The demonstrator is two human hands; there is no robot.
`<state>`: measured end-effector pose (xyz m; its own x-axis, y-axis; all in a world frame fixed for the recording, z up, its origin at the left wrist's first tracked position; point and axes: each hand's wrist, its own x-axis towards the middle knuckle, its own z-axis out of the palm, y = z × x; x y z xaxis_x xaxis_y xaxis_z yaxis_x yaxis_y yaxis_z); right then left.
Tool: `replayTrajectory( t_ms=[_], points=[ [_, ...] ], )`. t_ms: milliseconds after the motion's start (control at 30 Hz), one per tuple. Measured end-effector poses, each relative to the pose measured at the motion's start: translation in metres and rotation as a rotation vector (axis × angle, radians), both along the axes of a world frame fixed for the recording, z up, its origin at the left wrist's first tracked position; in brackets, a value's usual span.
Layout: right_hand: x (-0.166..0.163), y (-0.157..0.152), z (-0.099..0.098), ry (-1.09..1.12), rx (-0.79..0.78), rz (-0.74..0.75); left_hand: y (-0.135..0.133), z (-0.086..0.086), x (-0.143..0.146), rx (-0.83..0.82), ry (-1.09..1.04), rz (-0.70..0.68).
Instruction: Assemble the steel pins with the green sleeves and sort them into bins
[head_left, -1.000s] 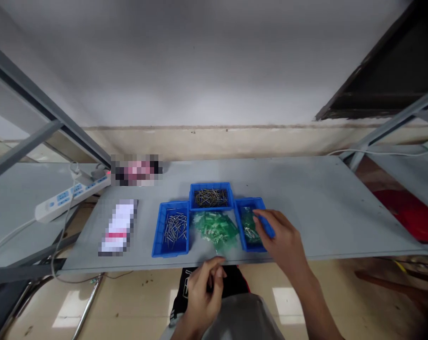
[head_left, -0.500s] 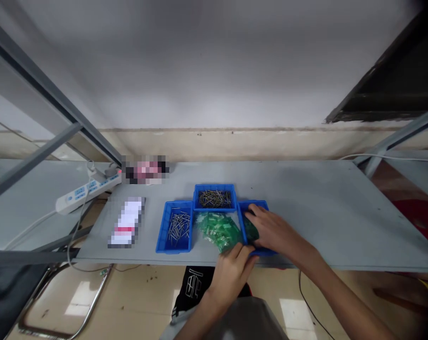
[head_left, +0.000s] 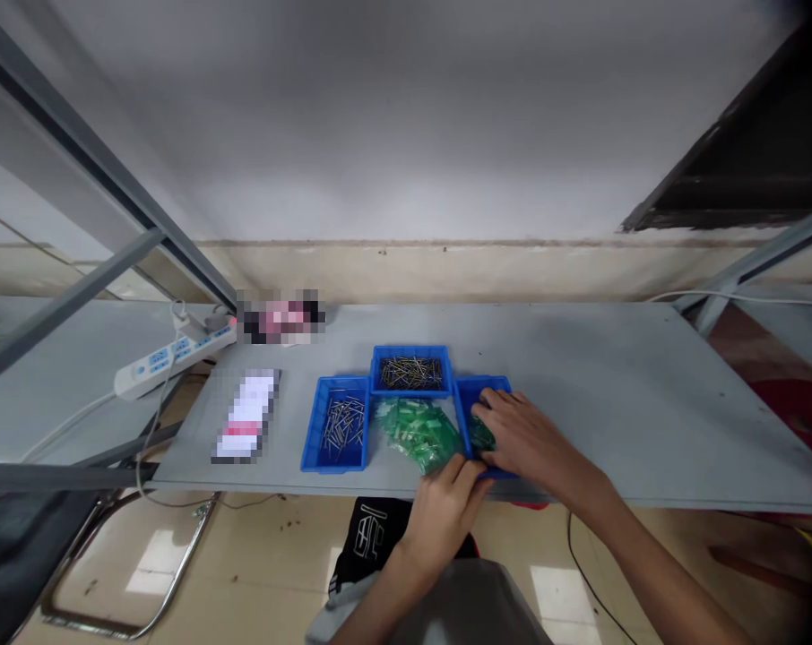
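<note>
My right hand (head_left: 522, 433) reaches into the right-hand blue bin (head_left: 465, 421), its fingers curled down at dark green pieces (head_left: 481, 435); what sits between the fingertips is hidden. At that bin's front left corner, my left hand (head_left: 446, 503) has its fingers bent together over the rim. Just beyond the left fingers lies a heap of small clear plastic packets with green contents (head_left: 416, 432), between the bins. A second blue bin (head_left: 312, 439) on the left holds loose silver nail-like pins (head_left: 343, 423). The back blue bin (head_left: 411, 351) holds darker, brassy-looking pins (head_left: 411, 372).
Everything stands on a grey metal table (head_left: 608, 376) against the wall. A blurred phone-like object (head_left: 248, 414) lies at the left, with a blurred pink and black item (head_left: 283, 318) behind it. A white power strip (head_left: 170, 358) with cables crosses the left edge. Grey frame posts flank the table.
The view has shifted slightly, so the table's things sit a little to the right and higher. Both hands stay at the right-hand bin, with the right fingers moving only slightly inside it.
</note>
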<state>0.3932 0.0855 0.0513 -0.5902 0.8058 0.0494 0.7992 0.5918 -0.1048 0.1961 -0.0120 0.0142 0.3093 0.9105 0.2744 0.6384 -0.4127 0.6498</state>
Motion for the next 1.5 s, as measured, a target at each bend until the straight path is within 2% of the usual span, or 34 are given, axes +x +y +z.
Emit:
replayTrajectory(
  t_ms=[133,400,567,667,800,900,1000,1067,1167,1300,1500],
  points=[
    [0.001,-0.002,0.013,-0.01,-0.026,0.01,0.0,0.004,0.0,-0.007,0.006,0.001],
    [0.003,-0.011,0.02,-0.008,-0.064,0.016,-0.001,0.004,0.004,-0.017,-0.034,0.011],
    [0.006,-0.017,0.053,0.015,-0.082,-0.062,-0.009,0.008,0.005,-0.011,-0.12,0.036],
    [0.01,-0.014,0.071,0.187,-0.081,-0.207,-0.019,0.012,-0.004,0.01,-0.193,0.043],
    [0.003,-0.011,0.078,0.531,-0.029,-0.338,-0.035,0.012,-0.022,0.054,-0.265,0.053],
    [-0.026,-0.013,0.076,0.747,-0.014,-0.406,-0.043,0.006,-0.033,0.085,-0.3,0.081],
    [-0.072,-0.019,0.068,0.899,-0.077,-0.42,-0.047,-0.001,-0.039,0.115,-0.334,0.132],
    [-0.105,-0.025,0.058,0.883,-0.085,-0.417,-0.049,-0.005,-0.043,0.131,-0.365,0.188],
    [-0.142,-0.031,0.039,0.779,-0.016,-0.393,-0.052,-0.01,-0.048,0.127,-0.409,0.281],
    [-0.159,-0.031,0.02,0.703,-0.003,-0.404,-0.055,-0.014,-0.053,0.088,-0.45,0.361],
    [-0.165,-0.026,0.012,0.6,-0.002,-0.392,-0.045,-0.017,-0.054,0.027,-0.528,0.398]
  ],
)
